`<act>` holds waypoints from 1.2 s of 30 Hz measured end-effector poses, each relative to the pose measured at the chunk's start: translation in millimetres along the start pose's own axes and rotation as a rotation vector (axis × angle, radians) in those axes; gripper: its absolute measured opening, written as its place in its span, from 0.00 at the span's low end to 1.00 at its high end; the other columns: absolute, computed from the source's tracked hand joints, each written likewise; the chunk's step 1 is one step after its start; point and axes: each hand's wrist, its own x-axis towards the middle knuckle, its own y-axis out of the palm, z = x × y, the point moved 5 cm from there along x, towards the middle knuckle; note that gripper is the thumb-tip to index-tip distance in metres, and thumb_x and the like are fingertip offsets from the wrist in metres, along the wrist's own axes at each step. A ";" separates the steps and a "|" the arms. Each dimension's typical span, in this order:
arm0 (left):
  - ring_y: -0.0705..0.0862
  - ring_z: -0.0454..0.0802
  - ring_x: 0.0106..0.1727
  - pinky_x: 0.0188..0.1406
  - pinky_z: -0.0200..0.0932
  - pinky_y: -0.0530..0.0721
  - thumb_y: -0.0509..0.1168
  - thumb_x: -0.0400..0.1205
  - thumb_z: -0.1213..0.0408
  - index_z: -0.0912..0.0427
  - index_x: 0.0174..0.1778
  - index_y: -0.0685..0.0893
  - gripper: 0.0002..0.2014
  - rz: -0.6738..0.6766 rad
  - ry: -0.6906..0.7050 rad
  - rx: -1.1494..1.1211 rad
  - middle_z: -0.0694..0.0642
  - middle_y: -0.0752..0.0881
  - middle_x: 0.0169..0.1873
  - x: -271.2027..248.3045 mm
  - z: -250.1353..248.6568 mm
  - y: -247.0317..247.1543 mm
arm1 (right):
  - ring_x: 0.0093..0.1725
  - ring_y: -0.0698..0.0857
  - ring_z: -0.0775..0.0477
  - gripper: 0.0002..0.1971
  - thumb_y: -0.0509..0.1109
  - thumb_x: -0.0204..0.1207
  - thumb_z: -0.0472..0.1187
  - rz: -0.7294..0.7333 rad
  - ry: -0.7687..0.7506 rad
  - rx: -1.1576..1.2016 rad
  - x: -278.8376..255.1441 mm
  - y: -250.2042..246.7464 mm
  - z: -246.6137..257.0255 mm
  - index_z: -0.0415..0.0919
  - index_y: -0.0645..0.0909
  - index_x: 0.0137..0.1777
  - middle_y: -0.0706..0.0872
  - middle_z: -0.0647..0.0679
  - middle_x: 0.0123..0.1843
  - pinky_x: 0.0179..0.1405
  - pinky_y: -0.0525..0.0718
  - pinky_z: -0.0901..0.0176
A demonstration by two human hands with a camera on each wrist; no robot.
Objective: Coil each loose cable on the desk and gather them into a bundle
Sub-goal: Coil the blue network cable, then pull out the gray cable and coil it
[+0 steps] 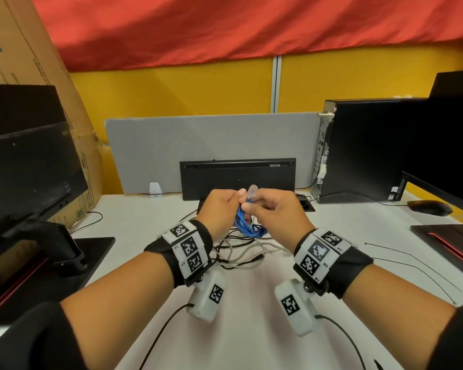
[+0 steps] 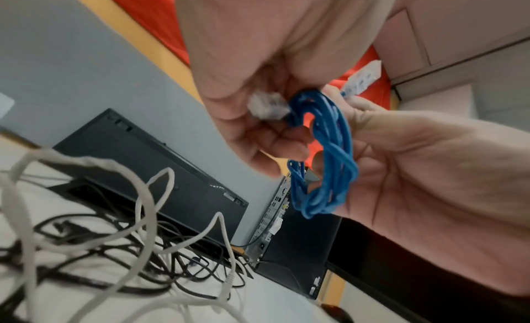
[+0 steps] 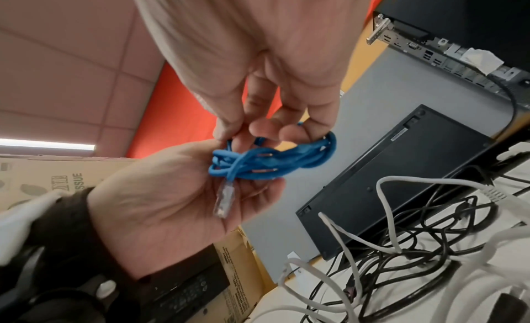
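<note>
Both hands' grip pinches the coiled blue cable (image 1: pixel 247 222) above the keyboard (image 1: pixel 237 177); white cables (image 3: pixel 387 214) and black cables (image 3: pixel 430 226) remain loose before it on the desk (image 1: pixel 251 303)

My head view looks down and forward over the desk (image 1: pixel 251 303) toward the far divider. Both wrist views sit close, angled upward, sharing the blue cable (image 2: pixel 324 155) and keyboard (image 3: pixel 401 169).

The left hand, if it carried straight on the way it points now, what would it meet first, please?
Probably the right hand, right beside the left hand around the blue cable. Beyond them stands the black keyboard, though depth is unclear.
</note>
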 end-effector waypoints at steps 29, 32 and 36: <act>0.73 0.49 0.34 0.38 0.44 0.75 0.50 0.90 0.61 0.62 0.48 0.76 0.13 0.127 -0.157 0.494 0.55 0.76 0.34 -24.4 28.3 -47.0 | 0.28 0.89 0.40 0.14 0.73 0.77 0.38 0.123 0.543 -0.048 23.8 57.9 -21.9 0.33 0.83 0.32 0.86 0.38 0.29 0.37 0.92 0.47; 0.75 0.52 0.34 0.37 0.47 0.79 0.51 0.90 0.66 0.70 0.56 0.79 0.14 0.087 -0.293 0.440 0.60 0.77 0.38 -25.9 48.5 -75.4 | 0.39 0.91 0.37 0.07 0.71 0.78 0.34 0.198 0.606 0.027 21.2 70.4 -27.1 0.31 0.86 0.41 0.89 0.34 0.42 0.44 0.91 0.45; 0.76 0.48 0.30 0.31 0.39 0.80 0.54 0.89 0.66 0.72 0.60 0.81 0.15 0.013 -0.495 0.430 0.57 0.79 0.34 -36.4 78.5 -110.0 | 0.47 0.88 0.47 0.06 0.72 0.76 0.41 0.232 0.299 -0.425 27.8 71.2 -25.4 0.40 0.88 0.47 0.89 0.47 0.47 0.47 0.86 0.56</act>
